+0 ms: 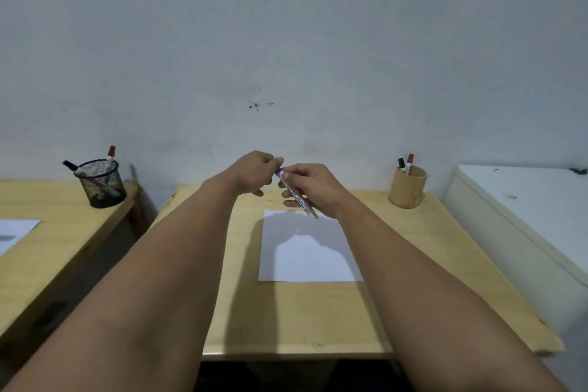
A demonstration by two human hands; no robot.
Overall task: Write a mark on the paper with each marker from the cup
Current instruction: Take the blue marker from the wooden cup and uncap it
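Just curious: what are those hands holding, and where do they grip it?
A marker. The right hand grips its barrel; the left hand pinches the blue cap at the top end.

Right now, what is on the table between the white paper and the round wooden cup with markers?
Nothing. In the head view, only bare light wooden table lies between the white paper and the round wooden cup.

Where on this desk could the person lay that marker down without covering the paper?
Bare wood runs along the table right of the paper, from the wooden cup to the near edge. Another bare strip lies between the paper and the near edge. It is crowded above the paper's far end, where the left hand and right hand hold the marker.
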